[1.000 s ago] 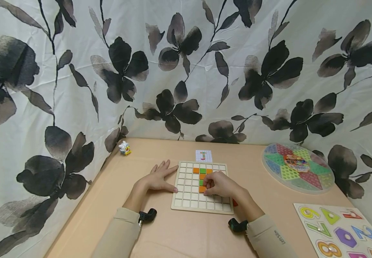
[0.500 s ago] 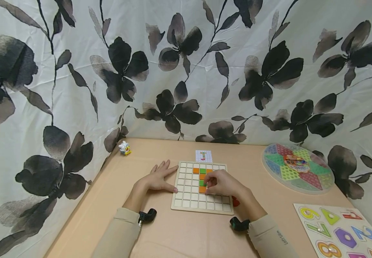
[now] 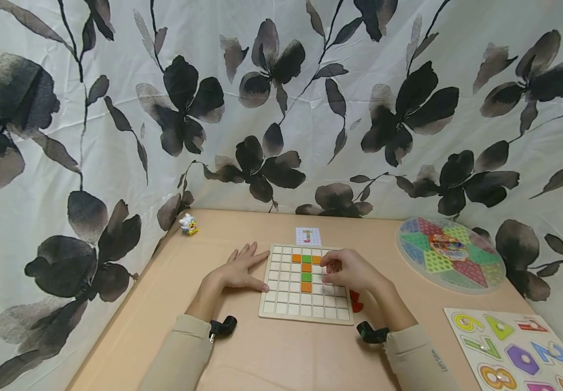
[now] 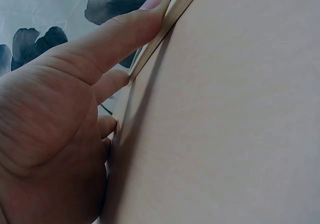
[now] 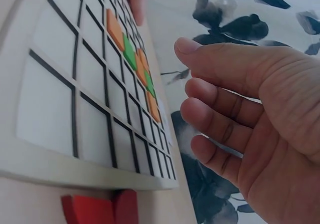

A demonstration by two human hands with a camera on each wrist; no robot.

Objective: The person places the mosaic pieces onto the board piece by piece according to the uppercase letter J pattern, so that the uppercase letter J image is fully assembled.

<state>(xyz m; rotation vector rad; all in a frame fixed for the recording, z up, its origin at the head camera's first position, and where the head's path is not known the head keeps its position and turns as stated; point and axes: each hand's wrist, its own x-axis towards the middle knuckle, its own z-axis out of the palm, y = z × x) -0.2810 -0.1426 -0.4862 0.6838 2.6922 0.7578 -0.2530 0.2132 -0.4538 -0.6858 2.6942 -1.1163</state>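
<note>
A wooden grid board (image 3: pixel 278 308) lies on the table, with orange and green square tiles in some of its cells. An orange tile (image 3: pixel 306 287) ends the column, below a green tile (image 3: pixel 306 277). My left hand (image 3: pixel 236 271) rests at the board's left side, fingers spread and thumb (image 4: pixel 147 19) on its edge. Over the board's right half hovers my right hand (image 3: pixel 352 270). In the right wrist view its fingers (image 5: pixel 197 112) are loosely bent, apart from the thumb, with nothing between them. Red pieces (image 5: pixel 95 209) lie beside the board, partly hidden by the right hand in the head view.
A small patterned card (image 3: pixel 308 236) lies behind the board. At the right are a round multicoloured game board (image 3: pixel 449 252) and a number-and-shape puzzle board (image 3: pixel 511 347). A small toy figure (image 3: pixel 189 224) stands at the back left. Floral fabric (image 3: pixel 330 136) hangs behind the table.
My right hand has drawn back to the right and come away from the tile column, uncovering the lowest orange tile and more of the red pieces. The left hand has stayed put.
</note>
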